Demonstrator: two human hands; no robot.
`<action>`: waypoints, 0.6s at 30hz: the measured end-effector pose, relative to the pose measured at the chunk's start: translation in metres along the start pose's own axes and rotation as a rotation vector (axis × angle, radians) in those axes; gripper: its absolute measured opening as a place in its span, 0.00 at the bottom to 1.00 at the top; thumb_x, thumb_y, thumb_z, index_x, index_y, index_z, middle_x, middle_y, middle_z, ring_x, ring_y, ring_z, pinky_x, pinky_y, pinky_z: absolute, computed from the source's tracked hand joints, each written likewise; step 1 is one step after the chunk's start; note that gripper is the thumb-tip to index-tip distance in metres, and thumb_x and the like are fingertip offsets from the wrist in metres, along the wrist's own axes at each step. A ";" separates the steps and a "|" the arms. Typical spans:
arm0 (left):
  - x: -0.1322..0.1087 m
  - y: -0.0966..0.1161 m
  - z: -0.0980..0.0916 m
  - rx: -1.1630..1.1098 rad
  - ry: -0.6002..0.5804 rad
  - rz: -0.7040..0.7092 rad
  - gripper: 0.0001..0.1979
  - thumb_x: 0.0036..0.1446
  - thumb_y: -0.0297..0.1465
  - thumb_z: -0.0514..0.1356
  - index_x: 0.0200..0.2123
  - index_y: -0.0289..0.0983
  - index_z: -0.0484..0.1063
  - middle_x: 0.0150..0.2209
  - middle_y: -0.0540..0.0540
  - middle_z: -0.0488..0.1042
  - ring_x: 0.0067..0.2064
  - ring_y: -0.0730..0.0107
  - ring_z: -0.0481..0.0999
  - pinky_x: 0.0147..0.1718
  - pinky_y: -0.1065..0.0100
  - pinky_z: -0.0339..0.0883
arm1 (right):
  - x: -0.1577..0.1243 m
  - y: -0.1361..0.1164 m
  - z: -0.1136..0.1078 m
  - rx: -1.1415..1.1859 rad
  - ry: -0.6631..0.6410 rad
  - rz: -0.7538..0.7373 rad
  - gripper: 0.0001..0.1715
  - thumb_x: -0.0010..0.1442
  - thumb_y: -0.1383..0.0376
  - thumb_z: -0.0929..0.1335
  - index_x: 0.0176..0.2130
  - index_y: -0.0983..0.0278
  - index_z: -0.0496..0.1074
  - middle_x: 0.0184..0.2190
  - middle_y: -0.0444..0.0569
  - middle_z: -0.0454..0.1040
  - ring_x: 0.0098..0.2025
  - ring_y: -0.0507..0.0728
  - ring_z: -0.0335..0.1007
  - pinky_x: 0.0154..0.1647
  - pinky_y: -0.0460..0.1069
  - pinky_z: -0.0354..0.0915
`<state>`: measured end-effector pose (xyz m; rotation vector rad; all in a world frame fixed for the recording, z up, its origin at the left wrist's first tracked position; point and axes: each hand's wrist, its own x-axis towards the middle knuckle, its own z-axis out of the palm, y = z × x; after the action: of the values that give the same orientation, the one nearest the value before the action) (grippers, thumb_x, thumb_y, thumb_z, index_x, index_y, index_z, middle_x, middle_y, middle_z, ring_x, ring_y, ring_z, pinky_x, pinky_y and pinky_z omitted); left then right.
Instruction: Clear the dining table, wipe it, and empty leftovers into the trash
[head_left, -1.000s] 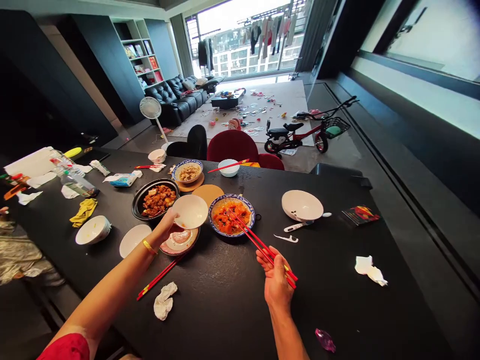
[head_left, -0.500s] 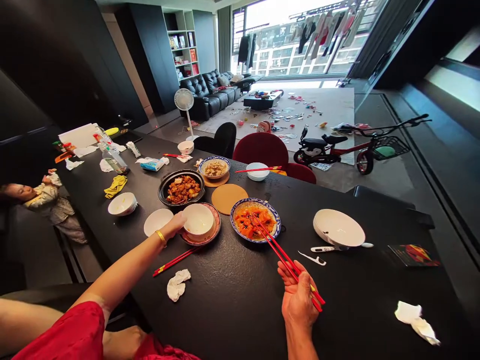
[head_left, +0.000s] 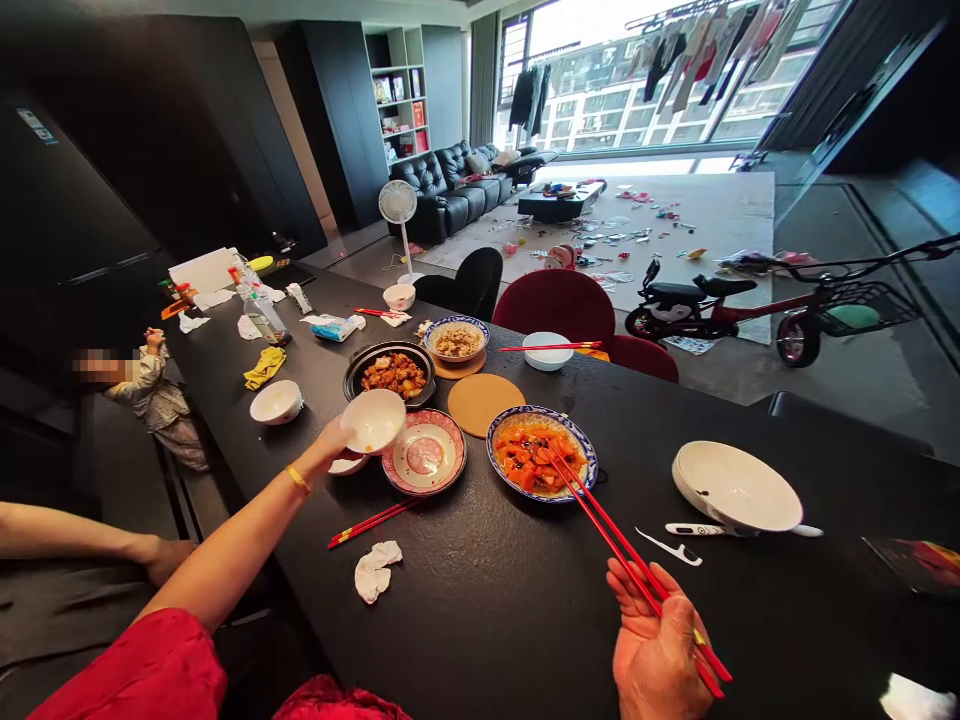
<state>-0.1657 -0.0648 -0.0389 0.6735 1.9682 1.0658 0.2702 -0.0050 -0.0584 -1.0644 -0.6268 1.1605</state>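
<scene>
I see: left hand [head_left: 328, 442] | fingers grasping white ceramic bowl [head_left: 373, 420] | light, fragile, slick; hold at base | right hand [head_left: 660, 650] | fingers grasping red chopsticks [head_left: 611, 530] | light, slippery

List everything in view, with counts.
White ceramic bowl: 1, white, raised in left hand
Red chopsticks: 1 pair, red, in right hand
Blue-rimmed ceramic plate of orange food: 1, blue-white, table centre
Black pan of browned food: 1, black, behind raised bowl
Round cork mat: 1, tan, right of pan
Pink-rimmed ceramic plate: 1, pink-white, beside left hand
Large white ceramic bowl: 1, white, table right
Red child's bicycle: 1, red, floor right
Left hand: 1, bare, gold bangle on wrist
Right hand: 1, bare, lower right
</scene>
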 end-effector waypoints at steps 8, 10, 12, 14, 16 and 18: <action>-0.009 -0.031 -0.052 0.132 0.287 -0.151 0.22 0.48 0.30 0.56 0.49 0.32 0.64 0.18 0.49 0.67 0.18 0.67 0.68 0.16 0.70 0.60 | 0.003 0.006 0.012 -0.012 -0.019 0.036 0.32 0.42 0.45 0.72 0.36 0.67 0.70 0.24 0.48 0.75 0.26 0.57 0.74 0.29 0.51 0.69; -0.008 -0.036 -0.049 0.137 0.326 -0.164 0.21 0.48 0.30 0.58 0.47 0.32 0.65 0.19 0.47 0.69 0.20 0.64 0.71 0.17 0.69 0.61 | 0.006 0.008 0.013 -0.021 -0.036 0.023 0.32 0.42 0.45 0.72 0.36 0.67 0.70 0.24 0.47 0.75 0.26 0.56 0.74 0.29 0.51 0.69; -0.008 -0.039 -0.046 0.145 0.359 -0.175 0.22 0.46 0.31 0.60 0.47 0.32 0.65 0.23 0.45 0.71 0.24 0.61 0.73 0.19 0.68 0.62 | 0.009 0.008 0.013 -0.029 -0.041 0.007 0.31 0.42 0.45 0.72 0.35 0.67 0.70 0.24 0.47 0.75 0.26 0.56 0.74 0.30 0.51 0.69; -0.008 -0.042 -0.045 0.170 0.378 -0.183 0.22 0.45 0.30 0.61 0.46 0.33 0.64 0.26 0.42 0.73 0.27 0.58 0.75 0.21 0.68 0.63 | 0.009 0.007 0.012 -0.033 -0.042 0.009 0.31 0.42 0.45 0.72 0.35 0.67 0.70 0.24 0.47 0.75 0.26 0.56 0.74 0.30 0.51 0.69; -0.008 -0.045 -0.046 0.213 0.381 -0.186 0.22 0.45 0.30 0.61 0.45 0.33 0.64 0.31 0.40 0.74 0.31 0.56 0.75 0.23 0.67 0.65 | 0.007 0.005 0.012 -0.031 -0.036 0.020 0.31 0.43 0.45 0.72 0.35 0.67 0.70 0.24 0.47 0.75 0.27 0.56 0.74 0.30 0.51 0.69; -0.009 -0.047 -0.050 0.268 0.371 -0.183 0.21 0.45 0.29 0.61 0.44 0.34 0.64 0.35 0.38 0.74 0.35 0.53 0.76 0.27 0.65 0.67 | 0.005 0.003 0.012 -0.026 -0.031 0.027 0.31 0.44 0.45 0.71 0.36 0.68 0.70 0.25 0.48 0.75 0.27 0.57 0.74 0.31 0.52 0.69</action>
<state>-0.2066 -0.1178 -0.0589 0.4434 2.4708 0.8690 0.2601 0.0039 -0.0569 -1.0813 -0.6553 1.1974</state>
